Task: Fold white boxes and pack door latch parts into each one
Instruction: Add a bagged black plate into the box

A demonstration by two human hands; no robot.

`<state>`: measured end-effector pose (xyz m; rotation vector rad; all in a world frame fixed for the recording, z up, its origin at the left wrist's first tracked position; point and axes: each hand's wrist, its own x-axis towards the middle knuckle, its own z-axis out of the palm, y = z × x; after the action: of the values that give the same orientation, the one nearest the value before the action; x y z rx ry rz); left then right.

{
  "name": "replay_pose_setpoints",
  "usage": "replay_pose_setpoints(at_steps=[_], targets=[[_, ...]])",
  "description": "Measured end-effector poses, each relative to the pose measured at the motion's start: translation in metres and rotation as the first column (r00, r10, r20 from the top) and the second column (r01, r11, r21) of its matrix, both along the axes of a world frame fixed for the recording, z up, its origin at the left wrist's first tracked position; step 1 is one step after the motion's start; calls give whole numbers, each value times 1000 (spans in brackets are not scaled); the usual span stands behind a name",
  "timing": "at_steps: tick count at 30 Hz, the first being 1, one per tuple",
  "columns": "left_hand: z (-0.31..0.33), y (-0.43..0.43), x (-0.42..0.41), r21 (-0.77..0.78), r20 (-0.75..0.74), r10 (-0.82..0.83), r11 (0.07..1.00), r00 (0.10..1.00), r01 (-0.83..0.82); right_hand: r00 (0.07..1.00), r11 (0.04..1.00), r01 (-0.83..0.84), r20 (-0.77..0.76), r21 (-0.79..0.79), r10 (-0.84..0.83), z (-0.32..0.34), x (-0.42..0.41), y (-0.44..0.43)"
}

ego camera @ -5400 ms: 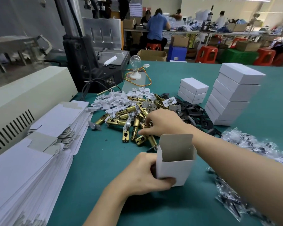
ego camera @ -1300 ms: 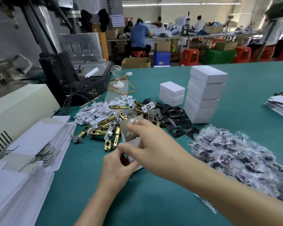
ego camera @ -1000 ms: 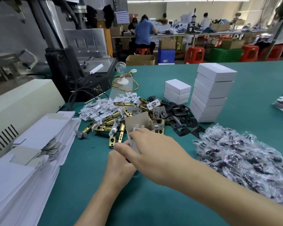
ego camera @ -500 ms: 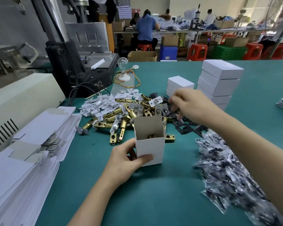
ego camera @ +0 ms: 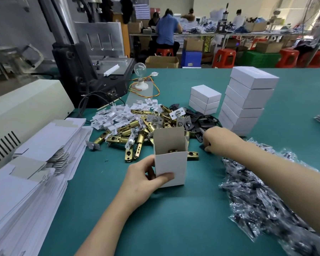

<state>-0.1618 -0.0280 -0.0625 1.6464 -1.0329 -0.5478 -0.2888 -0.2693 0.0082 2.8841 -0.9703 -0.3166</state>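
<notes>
The left hand (ego camera: pixel 146 180) grips the open white box (ego camera: pixel 171 167), thumb across its front wall and fingers round its left side. The box stands upright on the bench (ego camera: pixel 174 222), about midway along it and towards the near edge, top flap raised at the back; a brass latch part (ego camera: pixel 172 150) shows inside. Just behind the box lies the heap of brass latches (ego camera: pixel 137 133), white plastic pieces (ego camera: pixel 111 117) and black plates (ego camera: pixel 205 121). The right hand (ego camera: pixel 218 138) reaches over the black plates with fingers curled down; I cannot tell whether it holds one. Two stacks of closed white boxes (ego camera: pixel 248 100) stand further back. Flat box blanks (ego camera: pixel 35 163) are piled along the left edge, and clear bags of dark parts (ego camera: pixel 262 200) lie by the right edge.
</notes>
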Motion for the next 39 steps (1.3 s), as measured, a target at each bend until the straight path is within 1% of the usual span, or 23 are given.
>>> replay_pose_setpoints(at_steps=[5,8,10,11,12,13,14,15,16,17,18,19,20,21,22,24,26,27,29,31,35,37,39], targets=[[2,0,-1,3,-1,0,1000,1000,0,997,996,-76,7,53,76,3,-2,5],[2,0,-1,5,1,-5,1000,1000,5,992,991,-126,-4,-44,125,3,-5,3],[1,1,-1,8,5,-5,1000,1000,5,984,983,-169,36,-74,172,1,-7,0],[1,1,-1,9,5,-5,1000,1000,4,977,982,-180,102,-56,185,0,-8,-1],[1,1,-1,8,3,-5,1000,1000,5,962,985,-171,215,0,167,0,-8,-3],[2,1,-1,7,0,-6,1000,1000,6,927,984,-148,360,99,103,0,-8,-4],[2,0,-1,6,-1,-5,1000,1000,5,864,963,-124,503,239,-14,1,-9,-5],[2,0,-1,6,-1,-4,1000,1000,4,771,902,-118,611,415,-180,2,-10,-3],[2,0,-1,8,1,-2,1000,1000,2,661,777,-159,650,609,-374,3,-11,-1],[2,0,-1,10,3,-1,1000,1000,0,557,588,-246,609,770,-564,4,-12,3],[2,0,-1,11,5,0,1000,1000,0,473,374,-353,509,857,-719,4,-13,6],[2,0,-1,12,5,-1,1000,1000,1,412,190,-452,392,872,-823,3,-15,10],[3,1,-1,13,2,-3,1000,1000,3,368,58,-523,286,850,-885,1,-15,13],[3,1,-1,13,0,-4,1000,1000,4,331,-30,-570,196,821,-923,0,-16,17],[3,1,-2,12,0,-4,1000,1000,4,301,-88,-600,122,795,-946,-1,-16,19],[4,1,-2,10,1,-1,1000,1000,1,279,-155,-624,33,766,-960,-3,-15,26],[3,2,-2,13,2,0,1000,1000,0,293,-164,-618,32,769,-956,-2,-13,30],[3,2,-1,15,4,-2,1000,1000,2,290,-141,-615,56,776,-955,0,-12,32],[1,2,1,11,7,-9,1000,1000,9,281,-59,-608,145,792,-948,6,-8,35],[0,1,2,9,10,-16,1000,1000,16,297,29,-595,253,803,-921,15,-3,40],[-1,0,3,8,3,-13,1000,1000,13,295,179,-599,424,780,-856,34,3,52],[-2,0,3,8,2,-15,1000,1000,15,318,225,-614,498,756,-807,44,2,58],[-3,-1,4,13,4,-16,1000,1000,16,346,244,-640,557,729,-755,55,2,64]])
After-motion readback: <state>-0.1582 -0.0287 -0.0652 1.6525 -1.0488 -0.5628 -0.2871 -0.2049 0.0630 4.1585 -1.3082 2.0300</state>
